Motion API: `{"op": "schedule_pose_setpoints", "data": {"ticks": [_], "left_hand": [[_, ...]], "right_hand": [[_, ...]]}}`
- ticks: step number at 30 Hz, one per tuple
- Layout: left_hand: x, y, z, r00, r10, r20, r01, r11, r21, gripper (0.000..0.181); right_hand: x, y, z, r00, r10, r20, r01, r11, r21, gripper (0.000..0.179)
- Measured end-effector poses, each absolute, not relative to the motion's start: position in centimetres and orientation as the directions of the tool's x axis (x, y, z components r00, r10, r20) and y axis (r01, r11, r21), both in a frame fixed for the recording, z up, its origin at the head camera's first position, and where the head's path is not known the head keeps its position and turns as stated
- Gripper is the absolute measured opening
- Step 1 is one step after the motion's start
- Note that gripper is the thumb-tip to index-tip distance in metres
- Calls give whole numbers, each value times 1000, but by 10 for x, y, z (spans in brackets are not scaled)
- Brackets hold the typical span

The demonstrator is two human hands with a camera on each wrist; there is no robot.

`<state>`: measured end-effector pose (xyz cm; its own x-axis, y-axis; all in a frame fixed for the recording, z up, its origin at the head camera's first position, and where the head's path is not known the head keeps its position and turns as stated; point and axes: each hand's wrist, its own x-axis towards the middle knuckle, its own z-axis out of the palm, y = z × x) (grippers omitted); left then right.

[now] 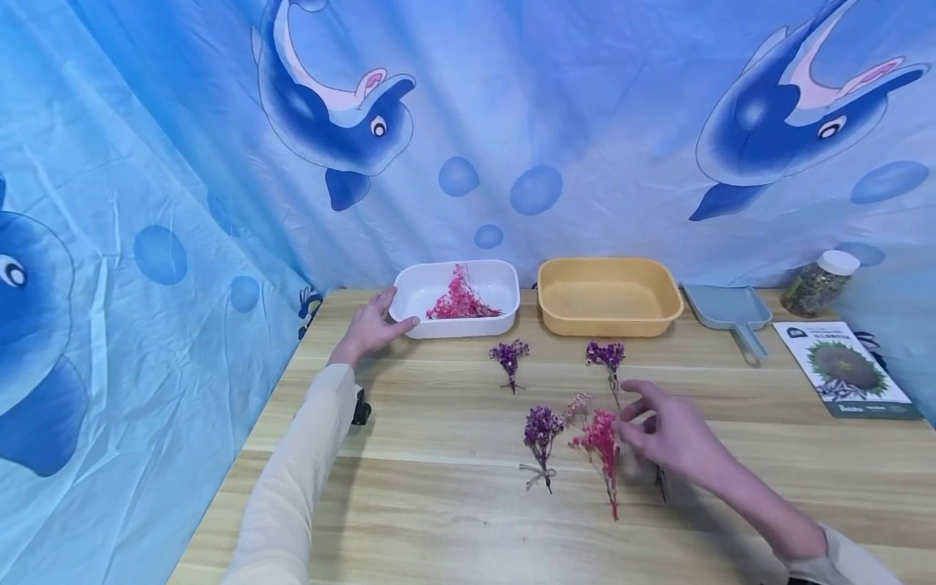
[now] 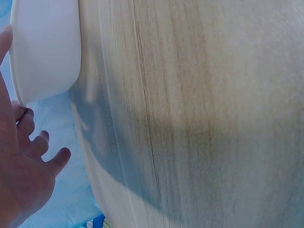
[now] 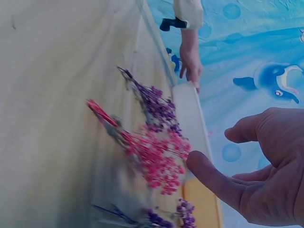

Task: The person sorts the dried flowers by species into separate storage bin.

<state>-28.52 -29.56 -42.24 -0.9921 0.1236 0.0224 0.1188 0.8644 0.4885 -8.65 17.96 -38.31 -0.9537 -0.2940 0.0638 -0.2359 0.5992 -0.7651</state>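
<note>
My left hand (image 1: 371, 327) holds the left front corner of a white plastic basin (image 1: 468, 328), its thumb along the front and fingers at the side rim (image 2: 15, 71). A pink dried-flower sprig (image 1: 461, 299) lies inside. My right hand (image 1: 676, 431) is over the table, thumb and forefinger apart with nothing between them. Beside its fingertips is a bunch of pink dried flowers (image 1: 601, 435), with paler sprigs (image 1: 578, 406) behind. Small purple bunches (image 1: 542, 431) lie around it, one tied with twine; another purple bunch (image 1: 605, 355) is just beyond the hand. A dark stem (image 1: 661, 483) shows partly from under the hand.
A yellow basin (image 1: 610, 327) stands right of the white one. Farther right are a grey-blue dustpan (image 1: 730, 309), a lidded jar (image 1: 817, 284) and a printed packet (image 1: 848, 370). A blue dolphin-print curtain (image 1: 468, 106) hangs behind the wooden table (image 1: 439, 504).
</note>
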Motion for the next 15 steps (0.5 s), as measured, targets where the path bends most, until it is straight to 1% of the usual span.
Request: {"op": "schedule_pose_setpoints", "data": {"ticks": [4,10,15], "left_hand": [[-285,-296,-422,-992,125,31,125,866,485,103],[-285,-296,-422,-990,134,44,138,867,479,100],[-284,-295,-422,-991,130,38,133,867,480,101]], "right_hand": [[-74,178,-392,-963,-268,32,-185,571,-800,63],[-59,173,-401,-975,-221,33,-166,614,-772,70],[-54,169,-409,-981,-195,16,-139,637,-758,76]]}}
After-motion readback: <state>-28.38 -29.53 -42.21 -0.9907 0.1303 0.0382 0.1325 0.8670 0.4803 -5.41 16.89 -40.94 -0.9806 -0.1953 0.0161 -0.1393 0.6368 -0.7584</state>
